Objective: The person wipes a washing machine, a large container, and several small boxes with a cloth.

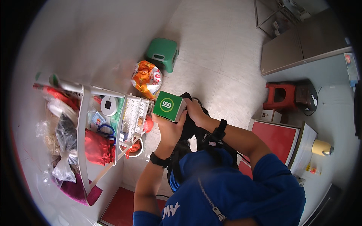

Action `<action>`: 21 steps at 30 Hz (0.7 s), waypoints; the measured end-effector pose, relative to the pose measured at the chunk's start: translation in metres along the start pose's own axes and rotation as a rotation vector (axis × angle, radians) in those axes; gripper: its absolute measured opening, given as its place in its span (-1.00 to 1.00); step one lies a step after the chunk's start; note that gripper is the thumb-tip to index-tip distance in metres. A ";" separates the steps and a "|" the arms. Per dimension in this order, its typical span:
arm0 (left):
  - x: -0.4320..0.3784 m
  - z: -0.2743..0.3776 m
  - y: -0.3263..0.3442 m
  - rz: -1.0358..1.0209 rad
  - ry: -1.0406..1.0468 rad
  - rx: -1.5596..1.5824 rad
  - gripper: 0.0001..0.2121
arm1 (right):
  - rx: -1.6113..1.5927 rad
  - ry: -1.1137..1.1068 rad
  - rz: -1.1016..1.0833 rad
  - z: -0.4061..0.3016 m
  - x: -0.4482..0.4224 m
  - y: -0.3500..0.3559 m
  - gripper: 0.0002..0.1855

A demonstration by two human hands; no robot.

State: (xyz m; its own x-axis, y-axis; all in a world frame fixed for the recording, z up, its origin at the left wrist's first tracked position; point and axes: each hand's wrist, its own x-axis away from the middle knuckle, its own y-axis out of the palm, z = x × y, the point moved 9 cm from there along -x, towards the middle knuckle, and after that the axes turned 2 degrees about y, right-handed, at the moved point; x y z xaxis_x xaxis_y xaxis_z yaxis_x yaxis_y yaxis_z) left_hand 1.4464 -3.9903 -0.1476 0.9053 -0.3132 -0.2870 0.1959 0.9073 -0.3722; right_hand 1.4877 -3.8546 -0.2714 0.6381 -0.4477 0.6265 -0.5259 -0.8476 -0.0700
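A green cardboard box [167,105] with a pale side face is between my two hands, in front of my body. On its green face is a yellow ring with white print. My left hand [169,128] grips the near edge of the box, with the thumb up along its pale side. My right hand [195,113] holds the right side, its fingers partly hidden by the box. Just left of the box is a white tiered rack [82,135]. Its lower perforated basket [132,117] comes close to my left hand.
The rack holds a white round device [109,105], blue-handled scissors [106,130], a red bag [99,147] and several plastic bags. Beyond it stand an orange-and-white lined bin [147,77] and a green stool [162,52]. A red-fronted cabinet [273,138] and red stool [280,96] are at right.
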 end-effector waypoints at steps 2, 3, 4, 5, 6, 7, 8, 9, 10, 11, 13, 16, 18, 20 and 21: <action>-0.020 -0.006 0.017 -0.111 0.159 -0.137 -0.19 | 0.217 -0.022 -0.028 -0.002 -0.030 -0.006 -0.50; -0.029 -0.013 0.029 -0.166 0.231 -0.208 -0.19 | 0.328 -0.035 -0.050 -0.008 -0.046 -0.007 -0.50; -0.037 -0.023 0.037 -0.131 0.237 -0.174 -0.20 | 0.309 -0.026 -0.051 -0.012 -0.063 -0.010 -0.51; -0.044 -0.043 0.046 -0.096 0.139 -0.124 -0.24 | 0.378 -0.061 -0.073 -0.014 -0.081 -0.012 -0.51; -0.055 -0.061 0.060 -0.060 0.050 -0.075 -0.27 | 0.441 -0.102 -0.094 -0.021 -0.105 -0.016 -0.52; -0.069 -0.086 0.073 -0.009 -0.036 -0.024 -0.30 | 0.510 -0.154 -0.118 -0.032 -0.135 -0.016 -0.52; -0.079 -0.109 0.088 0.008 -0.122 -0.194 -0.26 | 0.528 -0.279 -0.086 -0.046 -0.157 -0.020 -0.52; -0.094 -0.126 0.099 0.103 -0.200 -0.189 -0.24 | 0.582 -0.273 -0.088 -0.051 -0.185 -0.023 -0.49; -0.107 -0.151 0.109 0.187 -0.335 -0.129 -0.27 | 0.629 -0.250 -0.141 -0.047 -0.219 -0.022 -0.50; -0.119 -0.179 0.119 0.269 -0.471 -0.067 -0.30 | 0.676 -0.222 -0.193 -0.042 -0.253 -0.019 -0.48; -0.125 -0.273 0.150 0.425 -0.830 0.376 -0.31 | 0.638 -0.142 -0.225 -0.028 -0.322 -0.018 -0.43; -0.153 -0.337 0.182 0.524 -0.911 0.324 -0.29 | 0.852 -0.115 -0.361 0.003 -0.417 0.000 -0.30; -0.170 -0.366 0.197 0.546 -0.865 0.330 -0.29 | 1.060 -0.099 -0.498 0.019 -0.464 0.024 -0.25; -0.190 -0.388 0.208 0.494 -0.815 0.370 -0.32 | 1.186 -0.126 -0.562 0.029 -0.498 0.050 -0.30; -0.189 -0.403 0.209 0.528 -0.821 0.353 -0.32 | 1.211 -0.127 -0.545 0.040 -0.514 0.063 -0.34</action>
State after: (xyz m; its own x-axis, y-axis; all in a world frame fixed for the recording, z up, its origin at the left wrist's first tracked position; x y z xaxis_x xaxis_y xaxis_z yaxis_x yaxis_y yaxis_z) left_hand 1.1645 -3.8545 -0.5265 0.8602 0.3158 0.4003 -0.3210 0.9454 -0.0560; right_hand 1.1489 -3.6887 -0.6288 0.6884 0.0597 0.7229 0.5968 -0.6130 -0.5177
